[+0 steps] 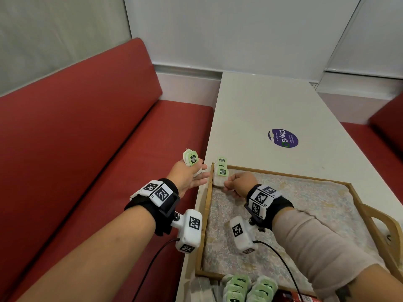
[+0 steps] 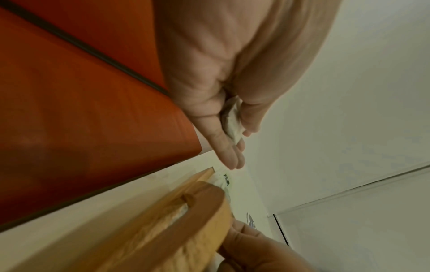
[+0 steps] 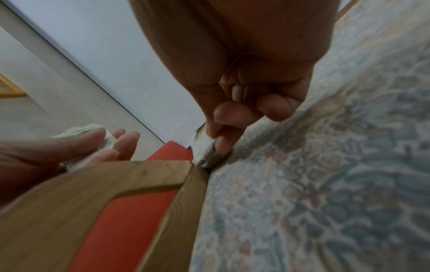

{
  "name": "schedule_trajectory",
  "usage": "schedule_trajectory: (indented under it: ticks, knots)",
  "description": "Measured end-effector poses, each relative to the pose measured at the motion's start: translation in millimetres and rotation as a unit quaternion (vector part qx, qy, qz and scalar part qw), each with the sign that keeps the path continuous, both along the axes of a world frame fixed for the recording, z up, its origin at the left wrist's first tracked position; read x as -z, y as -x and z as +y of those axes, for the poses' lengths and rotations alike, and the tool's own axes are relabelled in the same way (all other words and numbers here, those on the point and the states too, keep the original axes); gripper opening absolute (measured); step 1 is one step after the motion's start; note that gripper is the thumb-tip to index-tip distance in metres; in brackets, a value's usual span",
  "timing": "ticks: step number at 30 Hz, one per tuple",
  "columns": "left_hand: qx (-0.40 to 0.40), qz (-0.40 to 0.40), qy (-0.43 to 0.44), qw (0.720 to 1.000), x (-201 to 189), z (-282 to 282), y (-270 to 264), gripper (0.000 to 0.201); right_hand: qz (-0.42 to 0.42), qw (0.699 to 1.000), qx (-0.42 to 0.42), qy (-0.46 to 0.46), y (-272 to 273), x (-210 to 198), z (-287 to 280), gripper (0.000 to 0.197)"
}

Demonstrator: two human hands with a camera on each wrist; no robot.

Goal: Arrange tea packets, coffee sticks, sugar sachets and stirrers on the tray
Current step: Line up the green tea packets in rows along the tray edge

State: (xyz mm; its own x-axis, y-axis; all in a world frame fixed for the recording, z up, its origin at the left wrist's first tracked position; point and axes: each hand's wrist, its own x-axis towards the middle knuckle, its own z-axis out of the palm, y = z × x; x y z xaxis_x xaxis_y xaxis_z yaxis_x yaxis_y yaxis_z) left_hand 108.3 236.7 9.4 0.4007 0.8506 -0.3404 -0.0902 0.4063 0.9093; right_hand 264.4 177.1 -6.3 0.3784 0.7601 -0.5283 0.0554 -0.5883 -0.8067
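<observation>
Running along the left of the head view, a red upholstered bench (image 1: 87, 138) with a smooth, matte cover sits beside a long white table (image 1: 272, 110), whose pale top is faintly speckled and bears a round purple sticker (image 1: 283, 137). Near the table's close end lies a rectangular wooden tray (image 1: 281, 171) with a raised light-wood rim and cut-out handles, its floor lined with a faded floral-patterned cloth (image 1: 305, 203) that looks soft and slightly rumpled. At the bottom edge of the head view, just beyond the tray's near rim, lie bunches of green-tagged tea packets (image 1: 250, 286); what lies beside them is too cropped to name. In the tray's far left corner a small stack of tea bags (image 1: 221, 173) with white paper pouches and green square tags leans against the rim. The right hand (image 1: 238, 184), fingers curled, pinches the lower edge of that stack between thumb and forefinger; the right wrist view shows the fingertips (image 3: 222, 145) pressing the papery pouch down into the corner on the cloth. The left hand (image 1: 189, 176) hovers just off the table's left edge beside the tray, thumb clamping another bunch of held tea bags (image 1: 190, 158) against the palm while the remaining fingers (image 2: 229, 154) extend nearly straight.
</observation>
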Motion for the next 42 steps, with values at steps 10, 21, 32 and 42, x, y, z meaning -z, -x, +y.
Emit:
schedule_trajectory:
  ticks: [10,21,32,42]
  knots:
    - [0.010,0.001,-0.002,1.000,-0.2,-0.3,1.7,0.010,-0.093,0.988,-0.057,0.106,6.0,-2.5,10.3,0.015]
    - [0.006,-0.003,0.012,1.000,-2.8,-0.4,1.4,0.005,-0.235,0.963,-0.086,0.096,3.7,4.4,16.4,0.009]
    - [0.065,-0.012,0.008,0.998,-7.9,-1.9,-0.9,0.039,-0.159,0.971,-0.013,-0.180,10.7,2.9,17.6,0.018]
    - [0.055,0.011,-0.035,0.998,-6.3,-5.8,0.5,0.022,-0.084,0.962,-0.091,-0.242,15.5,-14.2,12.4,0.014]
